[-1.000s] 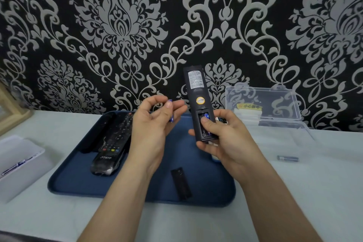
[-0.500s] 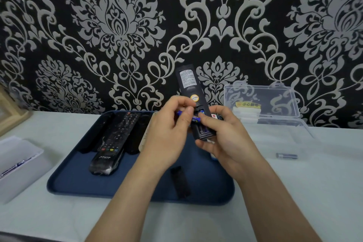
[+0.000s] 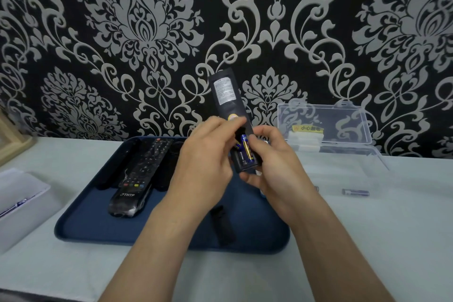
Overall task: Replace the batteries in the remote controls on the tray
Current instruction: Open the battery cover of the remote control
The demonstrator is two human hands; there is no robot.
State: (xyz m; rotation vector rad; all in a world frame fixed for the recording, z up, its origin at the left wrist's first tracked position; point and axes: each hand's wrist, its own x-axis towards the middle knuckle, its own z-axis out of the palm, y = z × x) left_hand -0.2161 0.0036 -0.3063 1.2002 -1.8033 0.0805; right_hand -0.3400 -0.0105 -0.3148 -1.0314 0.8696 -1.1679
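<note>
Two hands meet above the tray, a dark blue, matte rectangle with rounded corners and a low rim. The right hand grips the lower end of a slim black remote. It stands nearly upright over the tray's far edge, its back towards the camera, with a pale label and a round yellow sticker.

The left hand pinches the top of a glossy blue battery with a gold band, which lies lengthwise in the remote's open bay. On the tray's left half lies a long film-wrapped remote, shiny and creased. A flat black battery cover lies near the tray's front edge.

Right of the tray are a clear plastic box with its lid raised and a loose battery.

A second ago the left hand was apart from the black remote, holding the battery in the air; now it is at the bay.
</note>
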